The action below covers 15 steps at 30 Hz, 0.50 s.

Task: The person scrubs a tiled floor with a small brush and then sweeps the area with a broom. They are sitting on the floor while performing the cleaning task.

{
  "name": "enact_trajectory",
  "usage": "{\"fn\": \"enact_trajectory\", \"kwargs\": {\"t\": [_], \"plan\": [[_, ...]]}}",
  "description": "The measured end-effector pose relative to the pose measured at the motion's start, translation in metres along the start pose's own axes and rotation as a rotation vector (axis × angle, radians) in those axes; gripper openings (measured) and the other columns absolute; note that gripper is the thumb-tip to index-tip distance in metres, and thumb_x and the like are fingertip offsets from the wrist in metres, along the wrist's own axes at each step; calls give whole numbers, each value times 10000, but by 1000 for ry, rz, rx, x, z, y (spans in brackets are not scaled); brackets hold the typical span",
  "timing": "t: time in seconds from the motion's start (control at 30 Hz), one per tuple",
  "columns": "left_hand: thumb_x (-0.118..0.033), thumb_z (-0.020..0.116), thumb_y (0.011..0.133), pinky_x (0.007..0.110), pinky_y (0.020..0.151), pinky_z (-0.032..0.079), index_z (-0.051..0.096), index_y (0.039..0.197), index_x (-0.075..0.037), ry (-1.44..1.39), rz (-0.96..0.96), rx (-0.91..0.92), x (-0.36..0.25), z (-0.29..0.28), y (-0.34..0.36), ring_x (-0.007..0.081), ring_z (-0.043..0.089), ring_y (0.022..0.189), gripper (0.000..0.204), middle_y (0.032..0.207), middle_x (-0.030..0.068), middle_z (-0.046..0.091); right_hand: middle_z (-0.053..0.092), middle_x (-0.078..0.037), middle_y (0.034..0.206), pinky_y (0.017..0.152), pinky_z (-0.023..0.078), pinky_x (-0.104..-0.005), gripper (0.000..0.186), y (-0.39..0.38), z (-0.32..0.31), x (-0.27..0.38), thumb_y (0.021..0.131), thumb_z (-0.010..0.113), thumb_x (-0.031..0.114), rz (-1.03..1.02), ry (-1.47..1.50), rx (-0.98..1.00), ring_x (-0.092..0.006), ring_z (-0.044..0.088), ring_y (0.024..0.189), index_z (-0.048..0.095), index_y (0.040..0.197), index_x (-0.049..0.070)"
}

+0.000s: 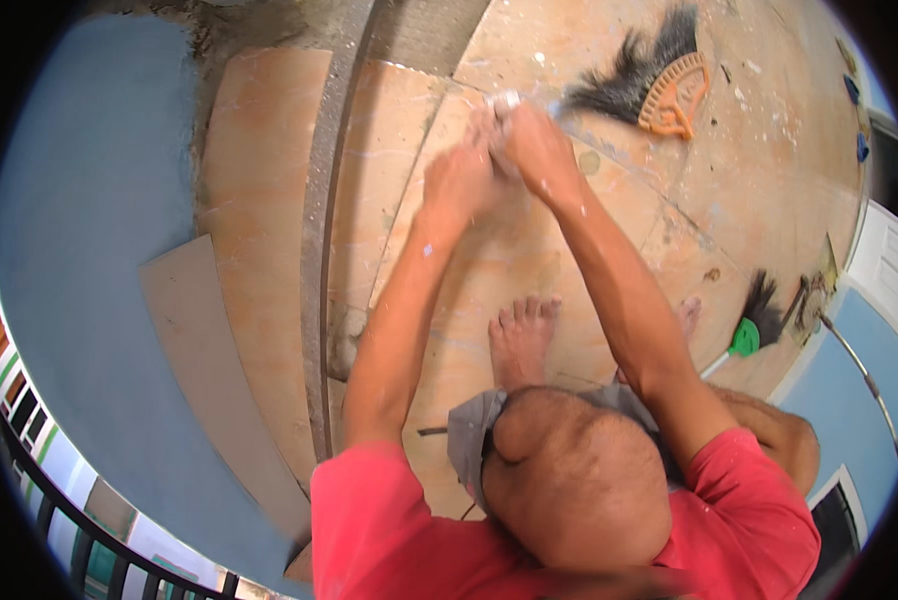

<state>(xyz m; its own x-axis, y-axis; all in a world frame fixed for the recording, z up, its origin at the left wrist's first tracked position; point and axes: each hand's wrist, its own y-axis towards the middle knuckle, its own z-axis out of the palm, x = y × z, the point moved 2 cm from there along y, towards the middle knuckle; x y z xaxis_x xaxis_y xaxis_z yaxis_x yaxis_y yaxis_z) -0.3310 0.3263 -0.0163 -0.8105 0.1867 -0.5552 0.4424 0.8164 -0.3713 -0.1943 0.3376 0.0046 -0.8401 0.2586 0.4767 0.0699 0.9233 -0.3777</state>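
Note:
My left hand (457, 178) and my right hand (532, 140) are close together over the tiled floor, both closed and blurred by motion. A small whitish thing (505, 103) shows at the top of my right hand's fingers; I cannot make out what it is. What my left fingers hold is hidden. Just right of my hands lies an orange broom head with black bristles (669, 95).
Below are my bare foot (519, 345) and bent knee (579, 480). A long speckled strip (324, 220) runs along my left, beside loose tile pieces (184, 290) and a blue wall (89, 200). A green broom (744, 338), pole (859, 365) and railing (69, 530) lie toward the edges.

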Motion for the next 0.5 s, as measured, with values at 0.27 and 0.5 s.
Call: {"fn": "enact_trajectory", "kwargs": {"t": [0.27, 0.5], "plan": [[-195, 684, 830, 533, 912, 585, 326, 1658, -65, 62, -18, 112, -19, 4, -12, 446, 729, 1031, 911, 1665, 130, 432, 736, -311, 999, 858, 572, -586, 384, -24, -1, -11, 1023, 547, 328, 68, 14, -8, -500, 716, 968, 746, 986, 1], [-199, 628, 904, 530, 926, 586, 359, 1636, -55, 108, -14, 70, -20, -11, 1, 456, 719, 1032, 793, 1658, 107, 446, 719, -297, 944, 781, 559, -572, 337, 8, -9, -18, 1009, 569, 299, -11, 60, -5, -508, 696, 915, 718, 1117, 17]]}}
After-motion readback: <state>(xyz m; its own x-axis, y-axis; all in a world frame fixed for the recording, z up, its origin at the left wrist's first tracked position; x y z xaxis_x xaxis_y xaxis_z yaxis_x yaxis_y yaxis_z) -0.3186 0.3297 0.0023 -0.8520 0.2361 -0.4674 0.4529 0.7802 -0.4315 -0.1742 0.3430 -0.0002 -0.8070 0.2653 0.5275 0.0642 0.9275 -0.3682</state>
